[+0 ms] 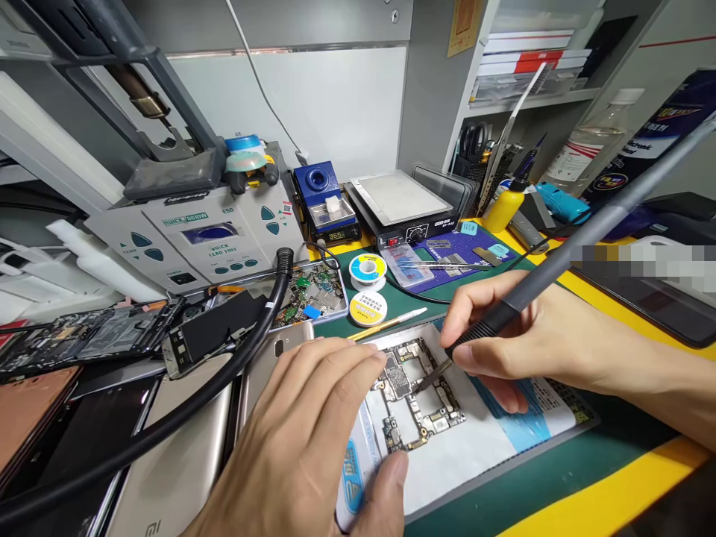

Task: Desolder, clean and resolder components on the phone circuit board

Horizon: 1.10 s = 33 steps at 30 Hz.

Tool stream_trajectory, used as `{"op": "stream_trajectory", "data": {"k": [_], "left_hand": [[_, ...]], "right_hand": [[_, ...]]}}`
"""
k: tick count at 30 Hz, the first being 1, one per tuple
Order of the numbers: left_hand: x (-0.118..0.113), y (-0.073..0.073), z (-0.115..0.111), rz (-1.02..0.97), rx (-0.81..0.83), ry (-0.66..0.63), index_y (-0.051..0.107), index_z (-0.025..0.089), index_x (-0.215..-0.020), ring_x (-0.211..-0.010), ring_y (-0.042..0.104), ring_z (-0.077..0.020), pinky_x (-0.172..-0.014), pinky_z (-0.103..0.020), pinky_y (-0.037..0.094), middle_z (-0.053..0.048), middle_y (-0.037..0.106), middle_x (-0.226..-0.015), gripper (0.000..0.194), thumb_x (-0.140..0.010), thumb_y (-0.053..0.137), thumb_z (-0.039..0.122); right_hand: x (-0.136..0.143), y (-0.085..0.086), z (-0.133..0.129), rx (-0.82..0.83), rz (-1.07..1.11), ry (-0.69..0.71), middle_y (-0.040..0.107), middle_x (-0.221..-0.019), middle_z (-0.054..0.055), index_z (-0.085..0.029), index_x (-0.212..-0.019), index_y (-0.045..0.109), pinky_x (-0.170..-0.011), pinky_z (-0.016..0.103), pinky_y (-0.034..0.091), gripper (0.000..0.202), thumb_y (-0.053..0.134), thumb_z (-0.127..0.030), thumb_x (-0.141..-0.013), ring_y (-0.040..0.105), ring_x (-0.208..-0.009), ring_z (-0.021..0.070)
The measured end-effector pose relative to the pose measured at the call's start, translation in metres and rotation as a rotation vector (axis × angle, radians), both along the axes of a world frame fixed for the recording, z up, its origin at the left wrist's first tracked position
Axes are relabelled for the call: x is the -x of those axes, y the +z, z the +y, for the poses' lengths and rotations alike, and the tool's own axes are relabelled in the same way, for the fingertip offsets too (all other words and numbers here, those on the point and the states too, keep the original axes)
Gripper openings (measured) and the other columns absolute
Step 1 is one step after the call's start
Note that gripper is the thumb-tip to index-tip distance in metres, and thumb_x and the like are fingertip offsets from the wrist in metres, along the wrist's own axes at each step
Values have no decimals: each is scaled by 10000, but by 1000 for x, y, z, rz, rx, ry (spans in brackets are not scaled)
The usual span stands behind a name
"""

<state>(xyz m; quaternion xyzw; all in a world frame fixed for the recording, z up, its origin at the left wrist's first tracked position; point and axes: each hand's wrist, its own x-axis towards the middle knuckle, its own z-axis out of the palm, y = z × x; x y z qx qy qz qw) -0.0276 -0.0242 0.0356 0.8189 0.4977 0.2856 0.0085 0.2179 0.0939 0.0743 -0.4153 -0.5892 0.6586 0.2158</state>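
Observation:
A phone circuit board (pixel 398 378) with rectangular cut-outs lies on a white sheet (pixel 464 462) on the green mat. My right hand (pixel 503 343) is closed around a dark pen-like tool (pixel 517 294), a cable running from its upper end. The tool's thin metal tip reaches down to the middle of the board; whether it touches cannot be told. My left hand (pixel 318 425) lies at the board's left side, fingers spread, its fingertips by the upper left edge and its thumb near the lower edge. No object shows in its grasp.
Behind the board are solder spools (pixel 368 307), a yellow-handled brush (pixel 391 324) and a heating plate (pixel 400 198). A hot-air station (pixel 218 239) stands left; its black hose (pixel 224 384) crosses over phones (pixel 168 447). Tweezers (pixel 447 265) rest on a purple mat. A yellow bottle (pixel 503 211) stands behind right.

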Motion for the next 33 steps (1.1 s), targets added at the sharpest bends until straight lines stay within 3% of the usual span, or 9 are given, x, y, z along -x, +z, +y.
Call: {"op": "stream_trajectory", "data": {"k": [33], "left_hand": [[1,-1,2,33,-20,-17,539,173,-1455,-1408,533,-228,-1240,-394,428,-79,659,-1439,489,-976,605,240]], "right_hand": [[0,-1,0,4,-8,1,675,-434,-33,-224,-733,794,-339,170,527,93,841,-150,-700,630,-304,146]]}}
